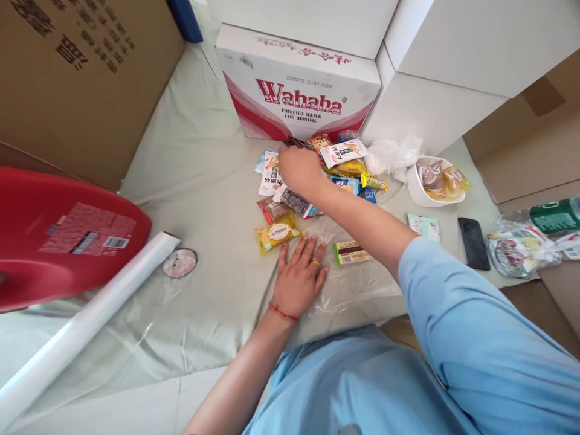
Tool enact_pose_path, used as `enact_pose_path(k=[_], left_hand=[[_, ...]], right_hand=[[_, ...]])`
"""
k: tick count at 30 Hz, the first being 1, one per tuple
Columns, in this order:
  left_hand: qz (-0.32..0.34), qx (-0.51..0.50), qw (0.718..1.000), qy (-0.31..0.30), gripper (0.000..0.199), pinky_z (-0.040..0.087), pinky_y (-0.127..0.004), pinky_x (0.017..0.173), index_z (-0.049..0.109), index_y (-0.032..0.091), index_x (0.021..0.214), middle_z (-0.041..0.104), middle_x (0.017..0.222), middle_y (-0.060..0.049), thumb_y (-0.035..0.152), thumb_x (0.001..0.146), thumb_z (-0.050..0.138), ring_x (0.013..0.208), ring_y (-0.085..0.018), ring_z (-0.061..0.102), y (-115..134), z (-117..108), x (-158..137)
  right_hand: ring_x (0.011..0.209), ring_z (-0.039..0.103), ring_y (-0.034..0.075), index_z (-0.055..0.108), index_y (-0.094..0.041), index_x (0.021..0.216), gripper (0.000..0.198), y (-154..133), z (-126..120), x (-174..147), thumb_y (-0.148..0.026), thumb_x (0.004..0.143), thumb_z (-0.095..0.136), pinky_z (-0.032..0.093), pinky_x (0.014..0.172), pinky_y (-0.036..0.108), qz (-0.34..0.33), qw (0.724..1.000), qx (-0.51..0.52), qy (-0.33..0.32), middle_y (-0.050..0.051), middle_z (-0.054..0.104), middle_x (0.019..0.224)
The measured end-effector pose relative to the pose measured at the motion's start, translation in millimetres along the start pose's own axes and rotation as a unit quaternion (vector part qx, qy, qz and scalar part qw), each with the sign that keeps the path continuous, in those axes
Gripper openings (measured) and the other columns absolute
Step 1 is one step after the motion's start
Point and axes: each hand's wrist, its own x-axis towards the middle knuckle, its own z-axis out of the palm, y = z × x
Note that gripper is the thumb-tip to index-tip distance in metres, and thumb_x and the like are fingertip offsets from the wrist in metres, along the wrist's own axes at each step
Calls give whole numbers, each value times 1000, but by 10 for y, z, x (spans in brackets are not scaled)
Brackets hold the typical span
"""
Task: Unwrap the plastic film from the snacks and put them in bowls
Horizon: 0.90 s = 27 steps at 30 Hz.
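My left hand [299, 275] lies flat on the cloth with its fingers spread, just below a yellow snack packet [277, 232]. My right hand [302, 173] reaches over the pile of wrapped snacks, its fingers curled down and mostly hidden; what they grip, if anything, I cannot make out. Around it are a white packet [269, 175] with dark lettering, a dark packet [296, 142], and another white packet [344, 152] lying on top of the pile. A brown packet [273, 209] rests above the yellow one. A green-edged bar [351, 253] lies right of my left hand.
A Wahaba-style water carton printed "Wahaha" [303, 90] stands behind the pile. To the right are a white bowl [435, 197] of snacks, a mint packet [424, 227], a phone [473, 243] and a green-labelled bottle [555, 215]. On the left are a red container [67, 229] and a white roll [86, 329].
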Motion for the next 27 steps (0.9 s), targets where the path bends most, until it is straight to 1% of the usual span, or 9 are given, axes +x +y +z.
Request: enact_pose_path(k=[3,6,9,12,15,19,21,24,27], left_hand=[[-2,-16,1000,11,56,19,-63,128,44,26,159,46,163,-11,41,105,43,154,-31,40,-2,5,-1],[-10,-19,1000,22,61,17,-59,130,36,20,163,42,165,-13,41,106,40,154,-30,40,-8,27,-9],[-13,-12,999,27,64,15,-57,131,32,16,164,41,166,-14,41,106,39,155,-29,38,-13,60,-16],[-12,3,1000,21,61,14,-59,130,38,16,161,42,166,-13,41,105,39,155,-29,38,-15,83,-12],[-14,21,1000,18,59,16,-61,129,44,18,158,43,165,-12,41,104,40,154,-30,39,-11,86,2],[-9,39,999,16,59,19,-62,128,46,18,157,45,164,-13,43,104,39,154,-31,40,-2,77,21],[-7,48,999,11,59,20,-62,127,46,18,156,45,164,-13,43,104,38,154,-31,39,3,72,26],[-12,58,998,7,59,21,-63,127,46,18,156,45,164,-13,44,104,37,154,-31,39,13,68,31],[-18,62,998,7,59,21,-62,127,47,19,156,46,163,-13,44,103,37,154,-32,39,20,67,38]], right_hand=[[113,68,30,64,-13,109,20,133,-426,-320,-24,106,47,53,98,47,11,990,-112,86,13,71,107],[93,72,24,65,-18,105,35,420,-896,-818,-46,108,45,58,81,35,33,994,18,106,6,70,91],[58,63,16,63,-20,93,51,805,-1128,-1432,-70,96,54,50,53,25,108,968,226,28,0,61,67],[46,53,12,62,-19,89,53,1097,-1064,-1983,-72,90,61,41,42,23,184,933,305,-56,-1,59,63],[57,62,16,65,-17,92,46,1199,-912,-2315,-60,99,51,47,50,26,211,960,164,-89,6,68,76],[100,71,30,64,-15,131,47,1154,-900,-2450,-50,101,55,55,77,37,141,975,-169,-19,20,64,132],[113,68,32,52,-22,148,59,1118,-932,-2445,-51,98,62,55,84,39,48,975,-209,-54,17,51,152],[118,67,30,46,-30,153,71,1084,-914,-2394,-42,89,75,53,86,36,-76,963,-199,-163,11,46,158],[111,69,29,51,-28,148,64,1067,-842,-2348,-35,89,75,52,79,34,-80,952,-213,-203,11,58,145]])
